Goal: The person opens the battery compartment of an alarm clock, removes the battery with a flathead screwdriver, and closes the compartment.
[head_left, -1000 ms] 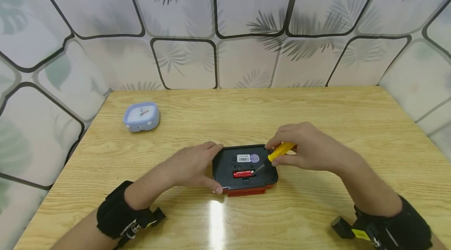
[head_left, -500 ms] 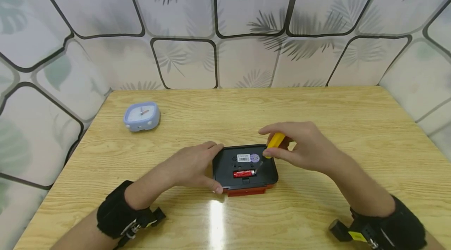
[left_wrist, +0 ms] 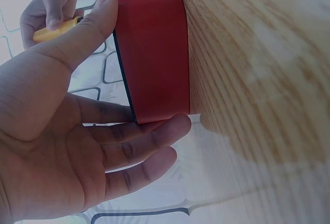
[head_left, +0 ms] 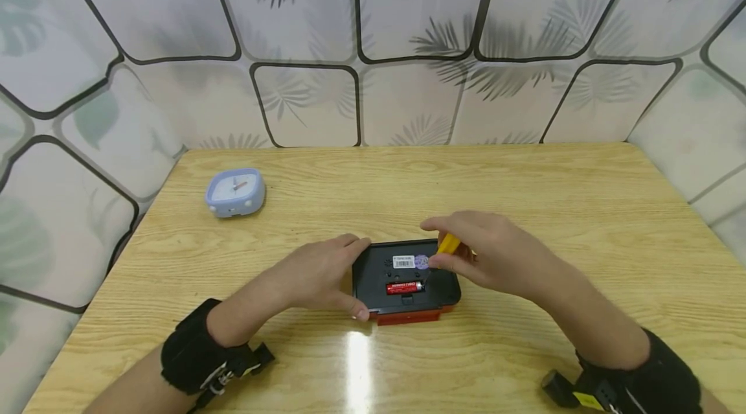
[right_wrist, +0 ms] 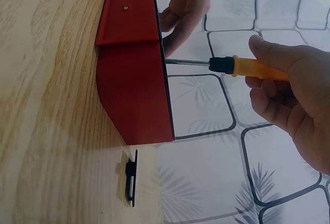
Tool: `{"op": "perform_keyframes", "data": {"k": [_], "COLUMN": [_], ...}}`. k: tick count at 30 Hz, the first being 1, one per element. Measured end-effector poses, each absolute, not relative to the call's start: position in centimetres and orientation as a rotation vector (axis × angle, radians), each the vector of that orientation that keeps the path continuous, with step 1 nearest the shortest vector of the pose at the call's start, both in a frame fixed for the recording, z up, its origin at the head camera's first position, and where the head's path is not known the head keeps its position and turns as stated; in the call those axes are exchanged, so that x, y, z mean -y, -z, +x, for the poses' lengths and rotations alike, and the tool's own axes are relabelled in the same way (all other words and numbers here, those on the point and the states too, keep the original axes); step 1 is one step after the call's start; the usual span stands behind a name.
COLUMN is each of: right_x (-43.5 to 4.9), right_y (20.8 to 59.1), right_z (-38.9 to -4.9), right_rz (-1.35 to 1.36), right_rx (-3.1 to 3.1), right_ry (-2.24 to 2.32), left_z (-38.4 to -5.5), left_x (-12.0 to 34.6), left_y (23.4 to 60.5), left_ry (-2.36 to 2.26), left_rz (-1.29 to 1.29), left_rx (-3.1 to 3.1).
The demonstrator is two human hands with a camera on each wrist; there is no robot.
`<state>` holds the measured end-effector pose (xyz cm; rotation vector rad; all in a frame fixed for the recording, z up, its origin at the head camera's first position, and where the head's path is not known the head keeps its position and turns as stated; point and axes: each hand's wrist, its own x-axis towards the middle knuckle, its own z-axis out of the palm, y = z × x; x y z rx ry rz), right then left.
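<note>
A red box-shaped device with a black back [head_left: 373,265] lies black side up on the table. In its open slot sits a red battery [head_left: 403,287]. My left hand [head_left: 317,271] grips the device's left end, thumb at the near edge and fingers at the far edge. A yellow-handled screwdriver [right_wrist: 260,70] is held by my right hand [head_left: 489,249] between thumb and curled fingers. Its metal shaft reaches the black back in the right wrist view, near the battery's right end. The exact contact of the tip is hidden.
A light blue clock [head_left: 236,192] lies at the far left of the wooden table [head_left: 326,181]. Beyond the device, a small black plastic piece [right_wrist: 132,178] shows in the right wrist view. A patterned backdrop [head_left: 408,103] rises behind the table.
The right hand has shifted left and turned the screwdriver from a low slant to a more upright position. The left hand, device and battery stay where they were.
</note>
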<state>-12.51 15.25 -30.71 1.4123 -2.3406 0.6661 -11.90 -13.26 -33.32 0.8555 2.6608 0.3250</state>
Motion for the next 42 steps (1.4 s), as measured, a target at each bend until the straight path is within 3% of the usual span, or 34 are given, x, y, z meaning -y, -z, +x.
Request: {"op": "perform_keyframes", "data": {"k": [23, 42], "right_x": [-17.3, -17.6], "right_y": [29.2, 30.2], "right_z": [-13.2, -13.5], "right_rz": [1.231, 1.369], "right_rx": [3.001, 3.086], "right_ry": [-0.409, -0.377], "left_z": [-11.8, -11.9], "left_x": [13.3, 13.2], "left_y": [33.3, 33.3], "left_ry": [-0.323, -0.325], "left_rz": [0.836, 0.856], "left_rx": [-2.662, -2.662]}}
